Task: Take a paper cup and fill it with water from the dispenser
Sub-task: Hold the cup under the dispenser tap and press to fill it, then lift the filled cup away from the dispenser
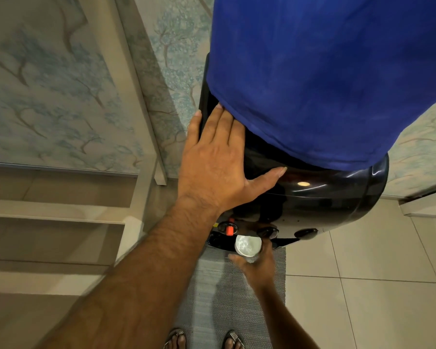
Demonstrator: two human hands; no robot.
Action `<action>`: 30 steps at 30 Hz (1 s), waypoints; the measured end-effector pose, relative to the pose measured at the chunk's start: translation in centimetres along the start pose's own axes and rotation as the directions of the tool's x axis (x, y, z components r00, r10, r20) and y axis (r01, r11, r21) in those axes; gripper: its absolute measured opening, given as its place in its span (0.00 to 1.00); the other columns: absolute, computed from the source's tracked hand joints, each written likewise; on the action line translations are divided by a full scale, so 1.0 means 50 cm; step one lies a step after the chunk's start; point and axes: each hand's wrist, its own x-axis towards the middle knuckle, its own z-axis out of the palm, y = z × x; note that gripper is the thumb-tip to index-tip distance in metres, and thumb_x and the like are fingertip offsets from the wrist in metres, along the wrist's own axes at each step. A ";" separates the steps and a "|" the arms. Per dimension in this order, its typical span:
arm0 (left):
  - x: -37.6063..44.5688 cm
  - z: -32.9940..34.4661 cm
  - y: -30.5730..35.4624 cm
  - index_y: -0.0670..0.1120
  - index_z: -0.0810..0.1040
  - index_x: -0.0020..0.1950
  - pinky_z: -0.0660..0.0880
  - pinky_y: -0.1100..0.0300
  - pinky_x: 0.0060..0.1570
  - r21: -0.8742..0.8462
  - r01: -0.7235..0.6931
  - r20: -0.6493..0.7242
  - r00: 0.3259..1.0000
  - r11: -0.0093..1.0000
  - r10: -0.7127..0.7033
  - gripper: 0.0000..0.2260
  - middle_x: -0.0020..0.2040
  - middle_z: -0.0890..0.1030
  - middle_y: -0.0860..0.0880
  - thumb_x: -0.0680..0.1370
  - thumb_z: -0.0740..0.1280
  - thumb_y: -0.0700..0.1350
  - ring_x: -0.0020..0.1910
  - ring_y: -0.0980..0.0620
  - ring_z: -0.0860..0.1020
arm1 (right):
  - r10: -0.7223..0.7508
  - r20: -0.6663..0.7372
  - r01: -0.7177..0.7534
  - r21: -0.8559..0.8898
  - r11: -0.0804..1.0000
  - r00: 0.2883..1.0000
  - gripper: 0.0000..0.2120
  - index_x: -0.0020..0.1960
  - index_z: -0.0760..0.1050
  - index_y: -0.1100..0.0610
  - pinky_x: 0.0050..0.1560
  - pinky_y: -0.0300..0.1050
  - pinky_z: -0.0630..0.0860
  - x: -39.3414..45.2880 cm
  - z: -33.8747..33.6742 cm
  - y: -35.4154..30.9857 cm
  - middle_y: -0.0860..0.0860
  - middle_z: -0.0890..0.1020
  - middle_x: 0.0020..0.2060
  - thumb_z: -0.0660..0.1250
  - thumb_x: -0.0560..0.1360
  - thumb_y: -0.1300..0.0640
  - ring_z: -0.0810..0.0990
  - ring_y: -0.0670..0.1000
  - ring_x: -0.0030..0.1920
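Observation:
I look straight down on a black water dispenser (312, 197) with a blue cloth cover (325, 84) over its bottle. My left hand (217, 159) lies flat on the dispenser's top, fingers spread, holding nothing. Lower down, my right hand (257, 265) grips a white paper cup (247, 245) from its right side. The cup sits upright under the taps, just right of the tap with the orange lever (229, 229), and water glistens inside it. Whether water is running I cannot tell.
Two more dark taps (268, 233) stick out to the right of the cup. A grey woven mat (237, 298) lies in front of the dispenser, with my sandalled feet (204, 340) on it. A shelf unit (61, 222) stands left, pale floor tiles (375, 285) right.

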 end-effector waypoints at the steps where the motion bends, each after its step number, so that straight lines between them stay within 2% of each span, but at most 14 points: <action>1: 0.000 0.000 0.001 0.40 0.66 0.77 0.54 0.40 0.79 0.001 0.002 0.006 1.000 1.000 -0.002 0.47 0.77 0.68 0.41 0.73 0.56 0.76 0.79 0.44 0.63 | 0.004 0.004 -0.004 -0.004 1.000 1.000 0.35 0.56 0.71 0.50 0.42 0.34 0.74 0.004 0.002 -0.001 0.46 0.81 0.48 0.86 0.55 0.56 0.82 0.49 0.49; 6: 0.000 0.000 0.000 0.40 0.66 0.77 0.54 0.40 0.79 -0.006 0.006 0.011 1.000 1.000 -0.006 0.47 0.78 0.68 0.41 0.73 0.55 0.76 0.79 0.44 0.62 | 0.018 0.005 -0.018 -0.018 1.000 1.000 0.38 0.59 0.70 0.49 0.44 0.44 0.82 0.017 0.014 0.005 0.47 0.83 0.48 0.85 0.55 0.51 0.82 0.47 0.48; 10: -0.001 0.001 0.000 0.40 0.66 0.76 0.55 0.40 0.78 0.001 0.005 0.004 1.000 1.000 -0.005 0.47 0.77 0.69 0.40 0.73 0.56 0.76 0.78 0.43 0.64 | 0.034 -0.016 -0.034 -0.006 0.999 0.999 0.36 0.58 0.70 0.53 0.42 0.39 0.79 0.014 0.016 0.003 0.47 0.82 0.47 0.85 0.57 0.53 0.83 0.49 0.47; 16: 0.000 0.001 0.000 0.40 0.66 0.77 0.55 0.40 0.78 0.003 0.004 0.015 1.000 1.000 -0.004 0.47 0.77 0.69 0.40 0.73 0.56 0.76 0.78 0.44 0.64 | 0.028 -0.026 -0.027 0.048 0.999 0.999 0.37 0.60 0.72 0.52 0.44 0.40 0.80 -0.006 0.008 0.011 0.50 0.82 0.51 0.86 0.56 0.54 0.82 0.50 0.50; 19: -0.002 0.001 -0.001 0.39 0.68 0.76 0.56 0.41 0.78 0.005 -0.004 0.015 1.000 1.000 0.004 0.47 0.76 0.70 0.40 0.72 0.57 0.76 0.78 0.43 0.65 | 0.016 -0.021 -0.014 0.085 0.996 1.000 0.38 0.60 0.71 0.51 0.42 0.34 0.80 -0.033 -0.005 0.009 0.50 0.81 0.53 0.86 0.55 0.55 0.81 0.51 0.52; 21: -0.002 0.001 -0.002 0.39 0.68 0.75 0.57 0.40 0.78 -0.003 -0.016 0.008 1.000 1.000 0.016 0.46 0.76 0.71 0.40 0.72 0.58 0.75 0.77 0.43 0.65 | 0.001 0.008 -0.002 0.115 0.993 1.000 0.39 0.61 0.71 0.51 0.42 0.34 0.80 -0.056 -0.020 -0.007 0.50 0.81 0.53 0.86 0.55 0.55 0.81 0.52 0.53; 23: 0.001 -0.002 -0.001 0.39 0.67 0.76 0.56 0.40 0.78 -0.001 -0.019 0.019 1.000 1.000 0.019 0.46 0.76 0.70 0.40 0.73 0.57 0.75 0.77 0.43 0.65 | -0.027 0.023 0.024 0.143 0.989 0.999 0.38 0.60 0.72 0.50 0.43 0.39 0.82 -0.084 -0.034 -0.026 0.49 0.82 0.52 0.86 0.55 0.54 0.82 0.52 0.52; 26: -0.001 -0.011 0.003 0.40 0.64 0.78 0.55 0.39 0.78 -0.006 -0.017 0.055 0.998 1.000 0.018 0.47 0.78 0.67 0.41 0.73 0.55 0.75 0.79 0.43 0.62 | -0.047 0.025 0.041 0.213 0.976 0.999 0.39 0.58 0.73 0.48 0.47 0.57 0.83 -0.131 -0.068 -0.066 0.48 0.83 0.50 0.87 0.52 0.49 0.83 0.54 0.50; 30: -0.005 -0.014 0.001 0.41 0.59 0.80 0.53 0.39 0.79 0.014 -0.013 0.127 0.992 1.000 0.011 0.48 0.80 0.62 0.42 0.74 0.50 0.76 0.81 0.44 0.58 | -0.057 0.036 0.042 0.329 0.943 0.998 0.42 0.53 0.75 0.40 0.52 0.62 0.82 -0.178 -0.098 -0.120 0.43 0.84 0.50 0.86 0.41 0.41 0.83 0.56 0.50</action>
